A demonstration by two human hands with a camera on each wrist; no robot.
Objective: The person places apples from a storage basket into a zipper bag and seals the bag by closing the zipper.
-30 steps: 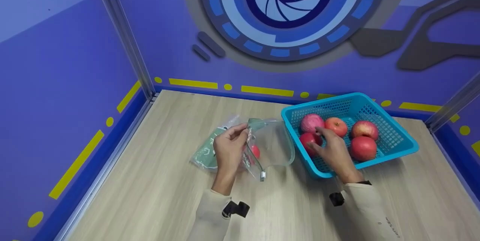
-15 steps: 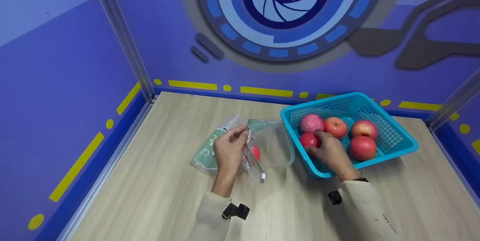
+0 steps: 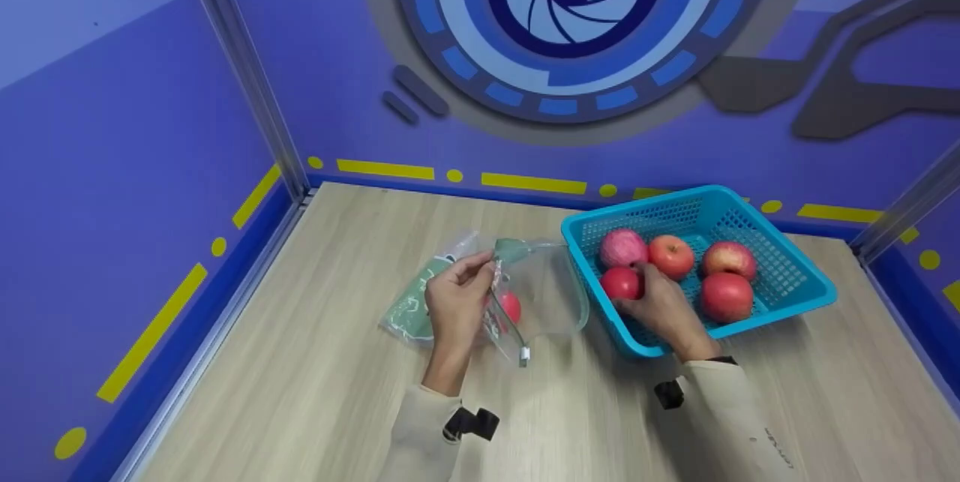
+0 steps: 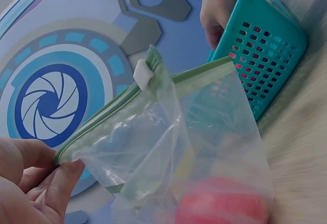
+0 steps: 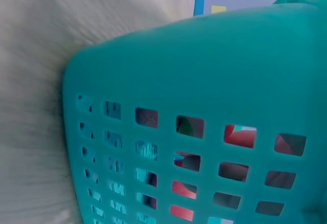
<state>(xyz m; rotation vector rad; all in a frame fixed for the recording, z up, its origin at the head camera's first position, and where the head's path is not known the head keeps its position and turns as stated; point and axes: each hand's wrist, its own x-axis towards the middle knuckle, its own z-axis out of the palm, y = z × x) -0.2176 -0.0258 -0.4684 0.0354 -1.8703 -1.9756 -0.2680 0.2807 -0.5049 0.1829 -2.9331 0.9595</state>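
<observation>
A: Where is the red apple (image 3: 621, 283)?
B: In the left part of the blue basket (image 3: 795, 272). The right hand (image 3: 667, 313) reaches over the near rim and grips it, thumb on the near side, fingers on the far side.
A: What lies around it?
B: A pinkish apple (image 3: 623, 247) just behind it, and an orange-red apple (image 3: 670, 255) behind and to the right. Two more apples (image 3: 727, 297) sit together farther right.
A: And the left hand (image 3: 459, 298)?
B: It pinches the green edge of a clear bag (image 4: 133, 152) between thumb and fingers. A white slider (image 4: 143, 74) sits on that edge.
A: Anything in the bag?
B: A red fruit (image 4: 222, 203), seen low down through the plastic. The bag is just beside the basket; whether they touch, I can't tell.
A: What's left of the hand?
B: Green printed plastic (image 3: 411, 311), flat on the wooden table (image 3: 337, 407). I can't say if it belongs to the same bag.
A: Beyond that?
B: A blue-purple wall (image 3: 337, 77) with a big round emblem (image 3: 574, 85).
</observation>
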